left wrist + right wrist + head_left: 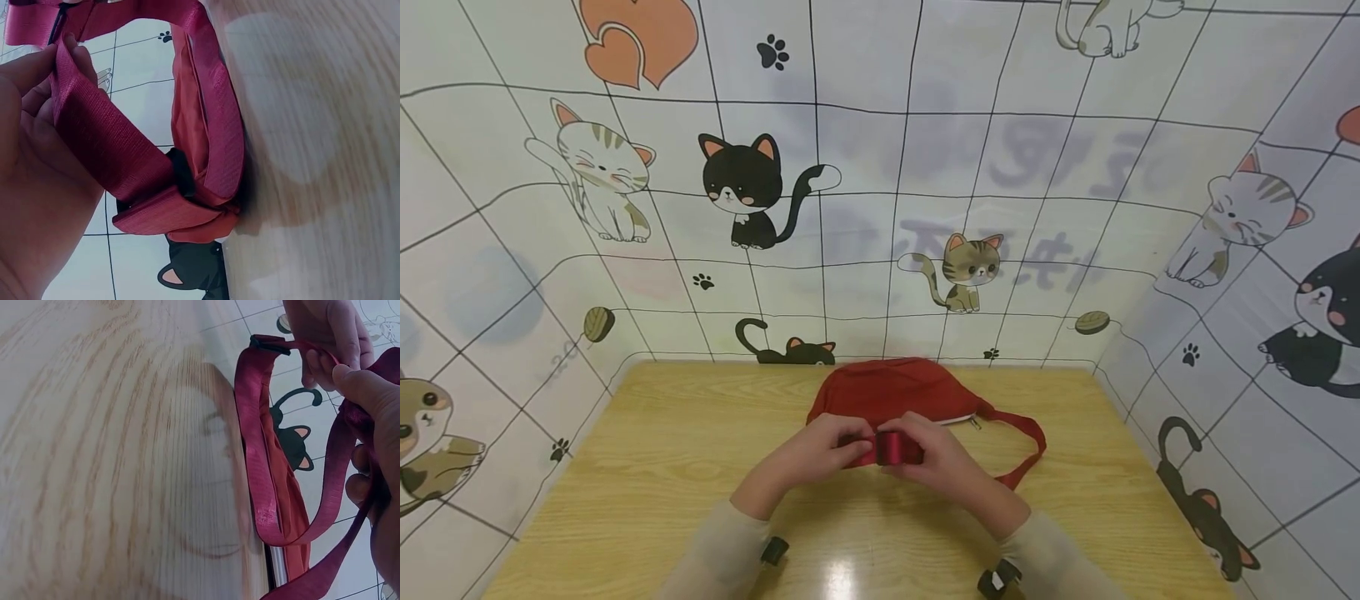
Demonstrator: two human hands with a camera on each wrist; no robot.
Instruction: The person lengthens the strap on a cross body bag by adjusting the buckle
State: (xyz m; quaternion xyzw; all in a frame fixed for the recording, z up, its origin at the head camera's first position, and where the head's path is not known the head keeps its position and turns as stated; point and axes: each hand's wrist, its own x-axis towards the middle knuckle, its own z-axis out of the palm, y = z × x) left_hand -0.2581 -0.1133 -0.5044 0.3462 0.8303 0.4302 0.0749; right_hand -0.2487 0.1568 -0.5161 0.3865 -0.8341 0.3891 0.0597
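Note:
A red waist bag lies on the table against the back wall, its zipper along the front edge. In front of it my left hand and right hand are close together, gripping the bag's red strap. Thumb and fingers of the left hand pinch the strap, which loops down to a black slider. The right hand grips folded strap, partly hidden by its fingers. A dark band, perhaps another slider, shows between the hands.
The wood-grain table meets a cat-print wall covering at the back and both sides. Another length of strap curves over the table on the right. Dark wrist devices sit by both sleeves.

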